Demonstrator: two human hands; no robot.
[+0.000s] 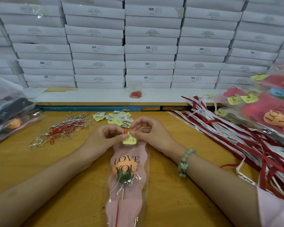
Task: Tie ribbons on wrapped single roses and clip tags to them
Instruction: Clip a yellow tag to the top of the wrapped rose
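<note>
Table (23, 158): left hand (105, 136), right hand (147, 130) curled, fingers pinching yellow tag (129, 141) atop wrapped rose (125, 171).

Wrapped rose sleeve (127, 181), near centre: "LOVE YOU". White stacked boxes (149, 48), far: "SGS" on several ends; smaller print illegible. Yellow tag (129, 140): handwriting unreadable.
</note>
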